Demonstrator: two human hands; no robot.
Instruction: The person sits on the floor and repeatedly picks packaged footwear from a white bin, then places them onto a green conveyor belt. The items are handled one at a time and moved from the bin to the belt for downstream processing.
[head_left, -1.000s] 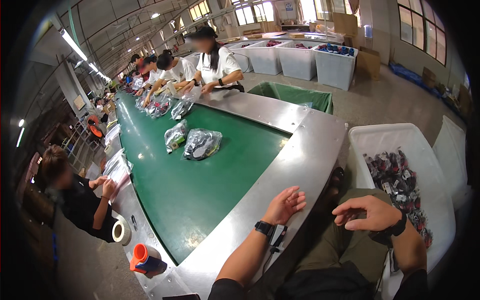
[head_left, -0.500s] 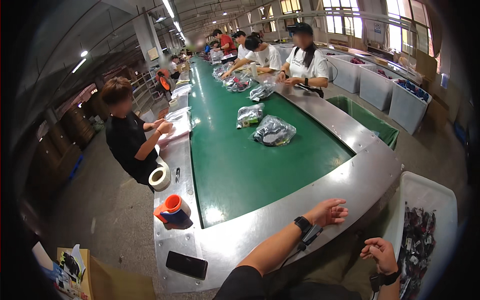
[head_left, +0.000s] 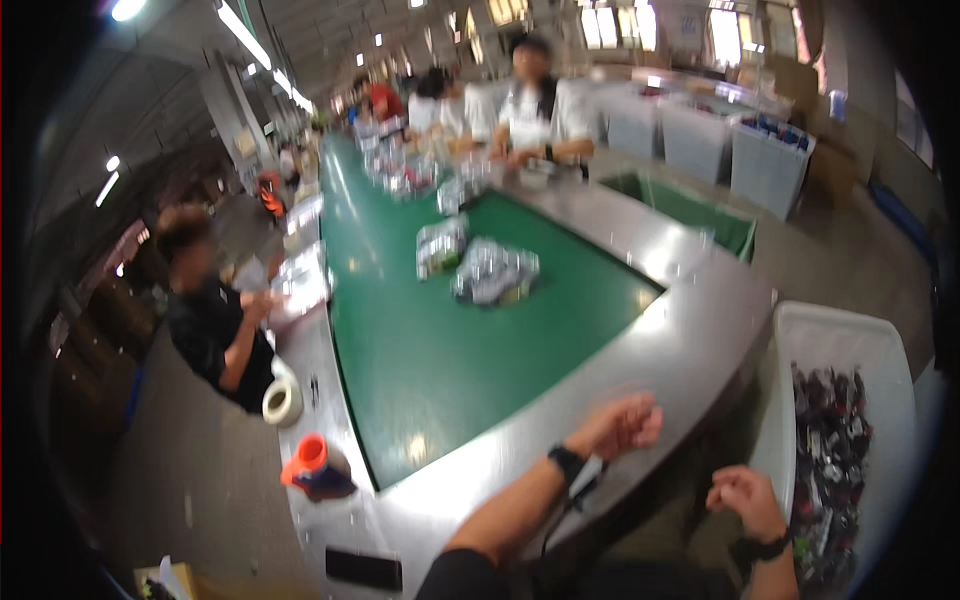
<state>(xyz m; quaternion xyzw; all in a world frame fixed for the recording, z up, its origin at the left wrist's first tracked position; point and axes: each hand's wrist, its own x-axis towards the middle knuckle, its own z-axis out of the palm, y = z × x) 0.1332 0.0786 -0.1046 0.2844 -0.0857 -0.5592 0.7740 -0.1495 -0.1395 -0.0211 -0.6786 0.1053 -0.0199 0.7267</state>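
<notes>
My left hand (head_left: pixel 622 424) hovers over the metal rim (head_left: pixel 480 500) at the near end of the green conveyor belt (head_left: pixel 440 380). Its fingers are loosely bent and apart, with nothing in them. My right hand (head_left: pixel 748 500) hangs beside the white plastic bin (head_left: pixel 783 440), fingers half curled and holding nothing visible. Many small dark packaged items (head_left: pixel 828 450) fill that bin. Two clear plastic bags with dark contents, one bag (head_left: pixel 442 246) and a larger bag (head_left: pixel 495 272), lie on the belt beyond my hands. Motion blurs the view.
On the left rim are a black phone (head_left: pixel 364 569), an orange and blue tape dispenser (head_left: pixel 318 468) and a white tape roll (head_left: pixel 282 402). A person in black (head_left: pixel 215 320) works at left; others stand along the far right side. White bins (head_left: pixel 770 165) and a green-lined container (head_left: pixel 690 215) stand right.
The view has turned right and tilted, so the belt and people sit further left. Both hands keep nearly the same pose. The two near bags remain on the belt.
</notes>
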